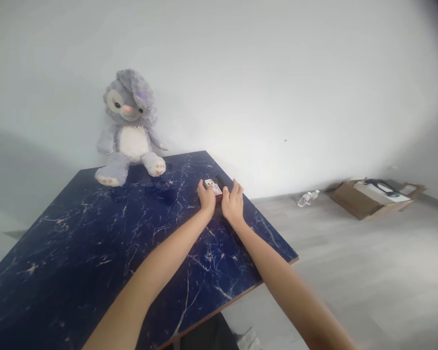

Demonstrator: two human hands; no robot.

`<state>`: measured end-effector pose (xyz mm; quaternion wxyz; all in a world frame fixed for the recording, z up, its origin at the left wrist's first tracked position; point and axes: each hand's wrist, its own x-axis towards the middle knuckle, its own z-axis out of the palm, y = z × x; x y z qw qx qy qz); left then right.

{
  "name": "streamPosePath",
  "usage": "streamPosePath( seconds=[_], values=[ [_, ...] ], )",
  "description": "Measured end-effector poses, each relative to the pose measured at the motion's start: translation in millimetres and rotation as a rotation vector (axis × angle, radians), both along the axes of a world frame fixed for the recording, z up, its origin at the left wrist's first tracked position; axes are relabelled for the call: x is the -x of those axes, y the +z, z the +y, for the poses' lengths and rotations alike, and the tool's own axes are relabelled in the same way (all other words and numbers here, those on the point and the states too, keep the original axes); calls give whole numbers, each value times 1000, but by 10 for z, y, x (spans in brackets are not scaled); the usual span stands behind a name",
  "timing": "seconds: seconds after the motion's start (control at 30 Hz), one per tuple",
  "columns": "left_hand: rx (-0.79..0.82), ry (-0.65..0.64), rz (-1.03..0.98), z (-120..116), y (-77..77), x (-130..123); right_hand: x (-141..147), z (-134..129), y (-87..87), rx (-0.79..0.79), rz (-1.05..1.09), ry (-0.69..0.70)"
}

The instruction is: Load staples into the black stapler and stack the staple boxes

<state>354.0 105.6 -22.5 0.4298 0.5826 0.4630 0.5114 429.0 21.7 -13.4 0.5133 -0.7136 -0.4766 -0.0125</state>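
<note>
A small red and white box point(215, 188), perhaps a card box, is on the dark blue marbled table point(131, 243) near its right edge. My left hand point(207, 198) is at the box's left side, fingers curled along it and thumb over its top. To the right of the box, my right hand point(234, 203) has its thumb and fingers apart, the thumb close to the box's right side. Just beyond that thumb lies a black object point(221, 182), partly hidden, its kind unclear.
A grey plush rabbit point(133, 131) sits at the table's far edge against the white wall. On the floor to the right lie clear plastic bottles point(307, 198) and an open cardboard box point(365, 199) with things in it. Something dark point(208, 335) is below the table's near edge.
</note>
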Motion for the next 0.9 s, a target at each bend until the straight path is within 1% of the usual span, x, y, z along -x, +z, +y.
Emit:
streamPosePath(
  seconds=[0.07, 0.13, 0.17, 0.2, 0.27, 0.37, 0.43, 0.47, 0.5, 0.53, 0.57, 0.6, 0.67, 0.73, 0.8, 0.9],
  values=[
    [14, 103, -10, 1, 1, 296, 15, -29, 10, -104, -33, -12],
    [-5, 165, -8, -26, 12, 732, 13, -40, 39, -175, -64, -3],
    [-25, 199, -6, -59, 23, 1000, 8, -37, 55, -199, -91, 13],
    [-78, 232, 20, -105, 38, 1296, 3, -29, 70, -214, -125, 34],
    [-174, 292, 84, -240, 72, 1941, -3, -9, 92, -221, -193, 71],
    [-225, 373, 235, -473, 110, 2888, 1, 10, 100, -216, -234, 60],
    [-249, 454, 315, -571, 116, 3374, 9, 8, 93, -218, -239, 34],
    [-248, 499, 336, -588, 118, 3547, 16, 4, 88, -218, -246, 26],
    [-226, 516, 374, -584, 120, 3669, 24, -1, 82, -215, -257, 23],
    [-192, 519, 440, -561, 123, 3742, 36, -8, 78, -211, -272, 22],
    [-157, 496, 540, -528, 126, 3771, 49, -15, 75, -207, -288, 24],
    [-139, 443, 667, -490, 127, 3767, 65, -25, 74, -204, -302, 26],
    [-155, 321, 935, -426, 118, 3705, 105, -52, 82, -198, -325, 39],
    [-185, 246, 1114, -397, 95, 3640, 160, -96, 103, -181, -335, 88],
    [-187, 256, 1169, -399, 66, 3612, 237, -162, 137, -151, -333, 197],
    [-211, 289, 1156, -421, 21, 3626, 403, -290, 201, -101, -311, 419]
  ],
)
